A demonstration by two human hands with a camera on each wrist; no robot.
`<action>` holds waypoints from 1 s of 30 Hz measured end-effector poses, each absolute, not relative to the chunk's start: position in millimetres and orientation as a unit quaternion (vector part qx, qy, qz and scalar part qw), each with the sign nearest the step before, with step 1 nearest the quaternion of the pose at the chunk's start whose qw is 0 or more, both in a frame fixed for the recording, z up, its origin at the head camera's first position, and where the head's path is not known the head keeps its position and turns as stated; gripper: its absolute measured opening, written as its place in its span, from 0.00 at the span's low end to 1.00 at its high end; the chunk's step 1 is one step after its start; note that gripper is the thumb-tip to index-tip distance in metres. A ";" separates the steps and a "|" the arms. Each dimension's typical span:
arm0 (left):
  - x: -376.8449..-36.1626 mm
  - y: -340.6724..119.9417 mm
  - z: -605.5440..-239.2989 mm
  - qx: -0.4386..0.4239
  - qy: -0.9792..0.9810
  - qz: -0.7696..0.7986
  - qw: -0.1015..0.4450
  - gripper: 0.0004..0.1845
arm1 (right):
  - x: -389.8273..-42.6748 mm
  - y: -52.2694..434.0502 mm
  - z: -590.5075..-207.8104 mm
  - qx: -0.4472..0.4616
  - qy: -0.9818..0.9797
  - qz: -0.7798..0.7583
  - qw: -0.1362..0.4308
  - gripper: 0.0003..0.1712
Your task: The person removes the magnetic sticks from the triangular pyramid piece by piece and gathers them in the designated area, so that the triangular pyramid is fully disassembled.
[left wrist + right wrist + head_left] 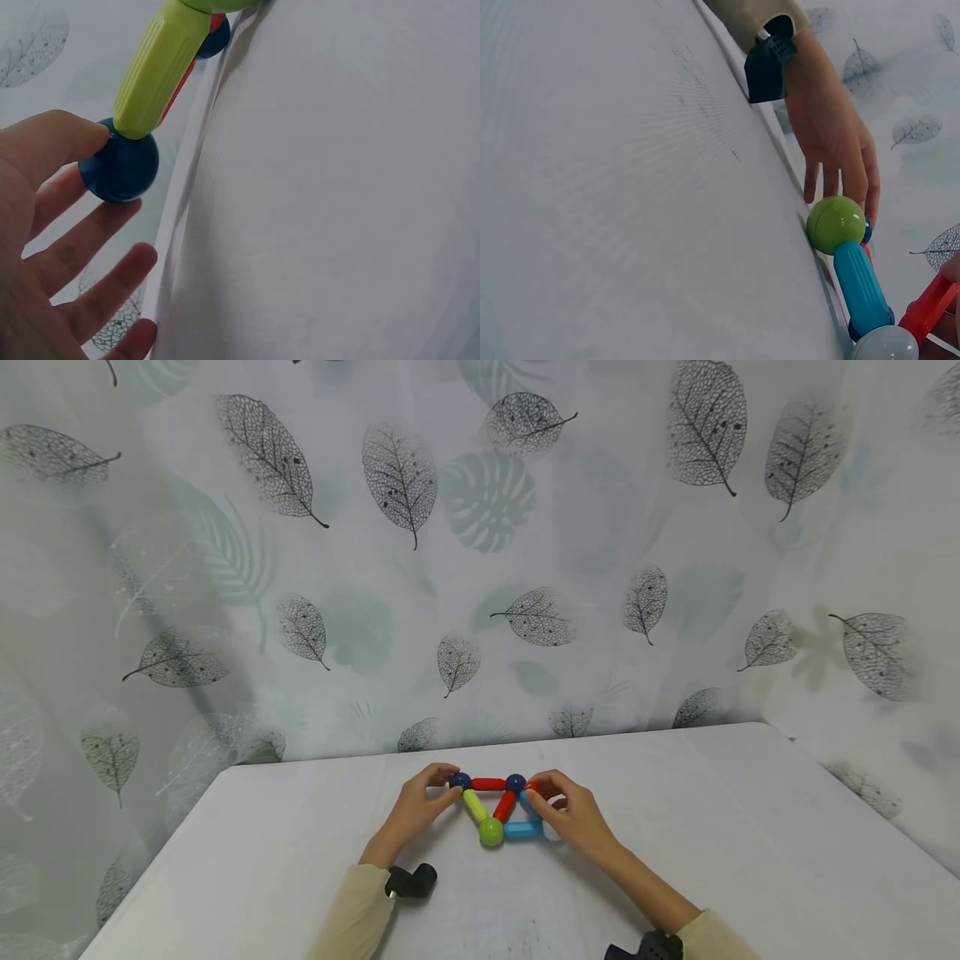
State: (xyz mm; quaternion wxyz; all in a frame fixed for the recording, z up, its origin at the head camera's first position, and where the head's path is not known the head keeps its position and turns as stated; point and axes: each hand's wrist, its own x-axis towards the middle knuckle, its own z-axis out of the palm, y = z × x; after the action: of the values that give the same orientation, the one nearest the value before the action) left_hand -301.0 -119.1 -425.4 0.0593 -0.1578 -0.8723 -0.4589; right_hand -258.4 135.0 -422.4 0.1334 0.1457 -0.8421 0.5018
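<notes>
A flat frame of magnetic rods and balls lies between the two hands. At its left corner, my left hand (412, 810) pinches a dark blue ball (120, 165) between thumb and fingers; the other fingers are spread. A yellow-green rod (475, 807) runs from that ball to a green ball (491, 832), and a red rod (489, 784) to a second dark blue ball (515, 783). A light blue rod (861, 289) joins the green ball to a white ball (886, 346). My right hand (579, 817) pinches another red rod (930, 306) beside the white ball, which it partly hides.
The frame is on a white-covered table (300, 860), near its far edge. Behind hangs a pale curtain (480, 568) printed with leaves. A dark wrist camera (411, 881) is strapped at the left cuff, another (647, 946) at the right.
</notes>
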 end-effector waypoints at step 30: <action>-301.0 -116.5 -430.1 -0.232 -0.889 -0.395 0.004 0.26 | -260.2 135.6 -426.7 0.174 -0.840 0.494 0.140 0.15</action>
State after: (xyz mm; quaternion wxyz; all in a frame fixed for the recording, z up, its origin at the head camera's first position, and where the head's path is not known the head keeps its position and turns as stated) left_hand -301.0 -116.5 -430.1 0.0036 -0.2325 -0.8889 -0.3946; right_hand -260.2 135.6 -426.7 0.1401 0.1742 -0.8401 0.4942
